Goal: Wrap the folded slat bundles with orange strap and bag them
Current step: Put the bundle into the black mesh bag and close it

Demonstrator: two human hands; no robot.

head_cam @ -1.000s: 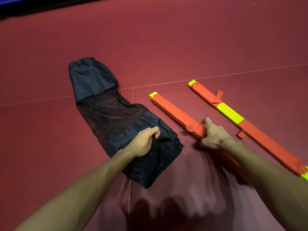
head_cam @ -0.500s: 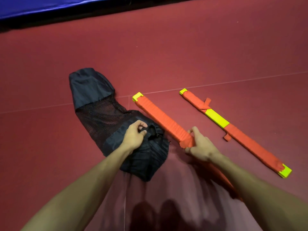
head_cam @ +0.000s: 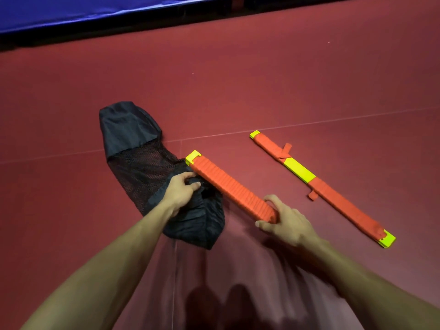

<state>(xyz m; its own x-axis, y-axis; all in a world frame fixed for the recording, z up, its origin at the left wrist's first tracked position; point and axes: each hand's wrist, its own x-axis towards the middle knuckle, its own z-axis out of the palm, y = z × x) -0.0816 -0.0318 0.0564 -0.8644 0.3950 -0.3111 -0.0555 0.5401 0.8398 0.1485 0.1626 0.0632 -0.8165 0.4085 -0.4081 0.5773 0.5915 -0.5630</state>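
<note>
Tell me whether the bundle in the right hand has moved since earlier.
Yes. The held slat bundle has shifted left, its yellow tip now reaching the mesh bag.

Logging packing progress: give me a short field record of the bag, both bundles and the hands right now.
bag: black, part mesh, lying on floor
held bundle: fully strapped, far tip beside bag's mouth
second bundle: on floor to the right, yellow middle bare, untouched
left hand: grips bag's mouth
right hand: grips near end of held bundle
in bag: neither bundle
</note>
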